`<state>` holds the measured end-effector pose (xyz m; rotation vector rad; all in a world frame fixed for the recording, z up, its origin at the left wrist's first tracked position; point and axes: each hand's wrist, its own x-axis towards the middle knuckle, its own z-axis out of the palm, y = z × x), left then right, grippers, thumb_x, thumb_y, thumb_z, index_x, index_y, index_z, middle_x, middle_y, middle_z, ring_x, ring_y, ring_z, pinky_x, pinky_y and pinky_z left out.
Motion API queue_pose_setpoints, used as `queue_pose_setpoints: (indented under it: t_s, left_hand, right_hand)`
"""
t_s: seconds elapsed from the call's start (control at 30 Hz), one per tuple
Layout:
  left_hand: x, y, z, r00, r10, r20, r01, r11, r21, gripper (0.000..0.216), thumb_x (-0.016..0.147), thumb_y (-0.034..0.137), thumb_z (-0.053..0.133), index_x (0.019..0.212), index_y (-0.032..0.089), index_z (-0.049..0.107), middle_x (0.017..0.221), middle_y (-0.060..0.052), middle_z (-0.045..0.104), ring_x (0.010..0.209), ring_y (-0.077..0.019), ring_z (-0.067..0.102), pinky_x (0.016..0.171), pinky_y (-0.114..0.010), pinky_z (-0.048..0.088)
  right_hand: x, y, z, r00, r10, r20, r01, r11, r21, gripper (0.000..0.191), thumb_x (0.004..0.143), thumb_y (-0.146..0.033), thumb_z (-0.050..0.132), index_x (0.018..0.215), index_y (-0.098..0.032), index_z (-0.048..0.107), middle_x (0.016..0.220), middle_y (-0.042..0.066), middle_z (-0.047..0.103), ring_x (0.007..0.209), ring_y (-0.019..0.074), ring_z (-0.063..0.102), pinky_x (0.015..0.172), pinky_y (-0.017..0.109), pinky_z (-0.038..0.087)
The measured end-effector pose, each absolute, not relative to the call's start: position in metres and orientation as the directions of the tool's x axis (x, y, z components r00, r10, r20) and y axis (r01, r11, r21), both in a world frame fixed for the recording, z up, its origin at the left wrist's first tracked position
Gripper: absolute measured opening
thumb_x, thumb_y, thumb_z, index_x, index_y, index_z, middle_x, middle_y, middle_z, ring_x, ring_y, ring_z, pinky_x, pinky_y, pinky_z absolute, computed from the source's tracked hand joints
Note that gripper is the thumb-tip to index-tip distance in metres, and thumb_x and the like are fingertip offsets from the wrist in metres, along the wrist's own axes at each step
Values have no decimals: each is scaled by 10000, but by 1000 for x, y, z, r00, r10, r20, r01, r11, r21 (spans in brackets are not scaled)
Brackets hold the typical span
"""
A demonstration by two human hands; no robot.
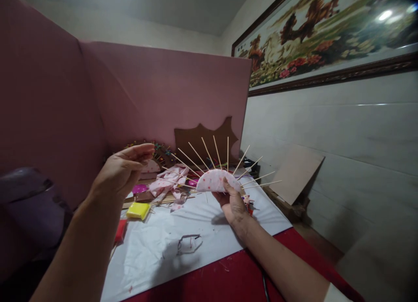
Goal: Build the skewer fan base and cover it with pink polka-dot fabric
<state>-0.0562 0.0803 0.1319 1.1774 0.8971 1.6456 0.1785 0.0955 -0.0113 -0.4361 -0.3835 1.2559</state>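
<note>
My right hand (232, 204) grips a half-round piece (212, 181) covered in pale pink spotted cloth, thumb in front and fingers underneath. Several thin wooden sticks (227, 154) fan out from its curved edge and sides. The piece is held above the white sheet (156, 236), flat edge down. To the left, my left hand (126, 167) is raised apart from the sticks. Its thumb and fingers come together in a pinch; anything between the fingertips is too small to make out. Behind it stands a similar decorated fan-shaped piece (152, 166), partly hidden.
Pink spotted cloth scraps (168, 180), a yellow packet (139, 210), a red packet (120, 231) and loose sticks lie at left. A thin bent frame (190, 243) rests near the front. Brown cut cardboard (205, 143) leans against the pink partition (163, 88). Red cloth (222, 276) borders the sheet.
</note>
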Motion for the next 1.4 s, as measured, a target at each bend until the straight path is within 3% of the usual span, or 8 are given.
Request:
queue_pose_setpoints:
  t_s: [0.2,0.33,0.47,0.73,1.1,1.4]
  left_hand:
    - [-54,81,130,-121,962,246,-277,-271,922,526,406,-103,395,746,148,706,809,-53,681,853,-131,583,510,-94,406]
    - [-46,81,129,-58,978,200,-325,-208,923,559,401,-111,379,792,126,701,876,-93,686,921,-168,587,630,-145,462]
    - [-39,80,127,31,982,185,-339,-164,926,630,403,-124,375,899,113,683,945,-107,685,901,-150,593,606,-123,452]
    - [-36,80,125,-1,988,152,-416,-138,899,543,457,-136,385,877,66,664,907,-145,672,966,-179,595,812,-181,471]
    - [-34,85,121,26,989,148,-396,-126,910,433,510,-131,591,847,124,683,796,-77,701,787,-143,646,697,-162,514]
    - [-32,84,118,-35,983,179,-387,-178,905,483,502,-149,582,894,125,654,788,-85,709,763,-155,658,666,-191,525]
  right_hand:
    - [181,98,-12,308,951,20,-813,274,-513,343,556,-141,763,843,-250,610,765,-61,711,712,147,660,652,335,551]
    - [181,99,-13,310,951,15,-813,273,-513,333,562,-158,765,846,-248,616,773,-52,714,712,150,660,656,340,552]
    - [181,98,-13,316,949,15,-807,278,-521,336,565,-167,768,857,-243,619,794,-38,714,717,155,660,631,326,559]
    - [181,97,-11,316,948,26,-805,282,-521,356,568,-179,771,888,-230,625,811,-21,712,742,175,661,654,338,566]
    - [182,99,-12,292,956,26,-828,266,-494,317,563,-147,762,842,-224,632,797,-22,711,727,170,658,648,337,568]
    - [181,97,-11,288,957,16,-830,258,-494,311,573,-144,757,844,-230,629,767,-40,710,693,156,656,601,315,568]
